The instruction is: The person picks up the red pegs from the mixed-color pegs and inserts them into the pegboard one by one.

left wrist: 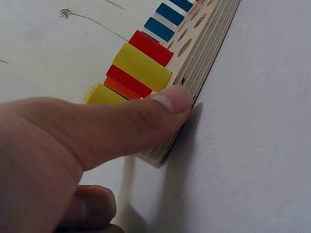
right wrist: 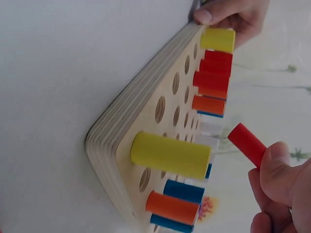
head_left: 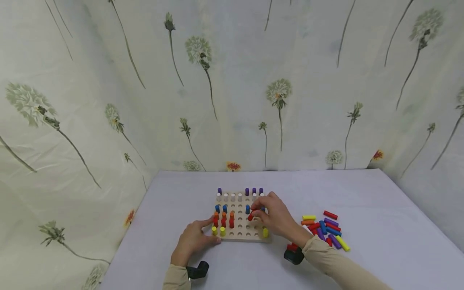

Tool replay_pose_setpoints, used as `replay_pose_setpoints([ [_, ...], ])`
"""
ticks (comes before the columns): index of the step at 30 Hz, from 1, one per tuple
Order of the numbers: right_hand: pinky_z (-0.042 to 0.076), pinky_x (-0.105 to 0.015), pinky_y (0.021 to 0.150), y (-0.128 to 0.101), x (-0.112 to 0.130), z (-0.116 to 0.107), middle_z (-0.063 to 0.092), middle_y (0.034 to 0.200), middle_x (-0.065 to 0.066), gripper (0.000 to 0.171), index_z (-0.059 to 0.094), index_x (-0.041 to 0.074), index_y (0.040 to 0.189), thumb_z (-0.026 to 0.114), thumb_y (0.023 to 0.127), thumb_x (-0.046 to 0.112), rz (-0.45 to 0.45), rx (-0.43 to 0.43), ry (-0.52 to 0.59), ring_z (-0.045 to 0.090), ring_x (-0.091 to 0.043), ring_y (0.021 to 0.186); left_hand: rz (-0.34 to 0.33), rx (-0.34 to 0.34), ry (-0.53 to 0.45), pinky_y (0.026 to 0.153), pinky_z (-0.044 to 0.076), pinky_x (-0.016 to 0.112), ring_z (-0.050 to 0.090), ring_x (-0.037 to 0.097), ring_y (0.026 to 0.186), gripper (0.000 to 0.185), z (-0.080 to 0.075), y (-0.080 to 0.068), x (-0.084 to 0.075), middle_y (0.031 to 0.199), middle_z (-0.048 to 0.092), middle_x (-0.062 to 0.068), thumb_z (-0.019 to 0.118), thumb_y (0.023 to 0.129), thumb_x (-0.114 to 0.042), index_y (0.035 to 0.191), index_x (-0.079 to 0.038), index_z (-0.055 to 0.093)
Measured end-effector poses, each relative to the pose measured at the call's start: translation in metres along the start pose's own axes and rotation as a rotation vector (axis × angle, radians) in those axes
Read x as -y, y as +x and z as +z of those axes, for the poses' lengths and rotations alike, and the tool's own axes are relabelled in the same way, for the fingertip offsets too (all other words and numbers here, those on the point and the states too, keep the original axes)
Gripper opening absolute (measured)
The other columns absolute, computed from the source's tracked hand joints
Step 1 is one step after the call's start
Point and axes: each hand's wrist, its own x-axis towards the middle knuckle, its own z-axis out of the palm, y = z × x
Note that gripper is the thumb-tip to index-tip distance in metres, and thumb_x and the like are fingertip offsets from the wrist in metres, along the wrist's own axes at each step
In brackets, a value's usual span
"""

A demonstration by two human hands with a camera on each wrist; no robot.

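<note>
A red peg (head_left: 250,216) is pinched in the right hand (head_left: 275,217), tilted above the middle of the pegboard (head_left: 239,235). The wooden board lies flat on the table, with purple, white, blue, orange, red and yellow pegs standing upright in its holes; its near left corner is pressed by the left hand (head_left: 192,241).

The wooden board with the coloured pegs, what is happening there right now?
A person is working at a square wooden peg board on a pale table. The right hand pinches a red cylindrical peg in its fingers above the board's holes. The left hand presses against the board's near-left corner. Many pegs stand in the board already, and a pile of loose coloured pegs lies to its right.
</note>
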Motion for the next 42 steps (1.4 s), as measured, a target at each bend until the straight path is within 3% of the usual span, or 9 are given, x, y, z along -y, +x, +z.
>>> replay_pose_setpoints([
  [7, 0.047, -0.026, 0.076, 0.008, 0.007, 0.013, 0.073, 0.089, 0.012, 0.01, 0.079, 0.019, 0.095, 0.086, 0.088, 0.019, -0.05, -0.006, -0.01, 0.054, -0.019, 0.091, 0.028, -0.011, 0.005, 0.097, 0.053, 0.064, 0.066, 0.04, 0.121, 0.077, -0.001, 0.0, 0.0, 0.144, 0.065, 0.023, 0.094, 0.078, -0.041, 0.147, -0.024, 0.066],
  [12, 0.046, -0.027, 0.077, 0.012, 0.009, 0.024, 0.075, 0.087, 0.011, 0.01, 0.081, 0.015, 0.096, 0.087, 0.087, 0.018, -0.072, 0.007, -0.036, 0.049, -0.011, 0.089, 0.016, -0.005, -0.002, 0.094, 0.055, 0.06, 0.067, 0.033, 0.109, 0.077, -0.001, -0.001, -0.001, 0.143, 0.066, 0.023, 0.094, 0.078, -0.04, 0.147, -0.023, 0.065],
  [26, 0.04, -0.031, 0.079, 0.014, 0.007, 0.039, 0.071, 0.077, 0.014, 0.009, 0.081, 0.02, 0.085, 0.087, 0.088, 0.014, -0.064, 0.058, -0.087, 0.045, -0.01, 0.086, 0.014, -0.005, -0.011, 0.086, 0.057, 0.051, 0.061, 0.026, 0.096, 0.079, 0.0, 0.0, 0.001, 0.145, 0.065, 0.021, 0.095, 0.078, -0.04, 0.149, -0.025, 0.064],
  [31, 0.038, -0.028, 0.076, 0.014, 0.007, 0.041, 0.072, 0.077, 0.014, 0.007, 0.082, 0.019, 0.086, 0.087, 0.088, 0.014, -0.063, 0.062, -0.111, 0.044, -0.009, 0.084, 0.003, -0.007, -0.007, 0.087, 0.057, 0.052, 0.062, 0.027, 0.097, 0.078, 0.001, -0.001, 0.0, 0.143, 0.066, 0.021, 0.095, 0.078, -0.04, 0.148, -0.026, 0.064],
  [42, 0.041, -0.024, 0.071, 0.015, 0.01, 0.045, 0.075, 0.078, 0.011, 0.007, 0.082, 0.019, 0.085, 0.089, 0.087, 0.015, -0.167, 0.019, -0.193, 0.044, -0.007, 0.079, 0.001, 0.002, -0.007, 0.091, 0.056, 0.058, 0.065, 0.029, 0.103, 0.078, -0.002, -0.002, -0.003, 0.142, 0.066, 0.023, 0.094, 0.078, -0.042, 0.148, -0.025, 0.065],
])
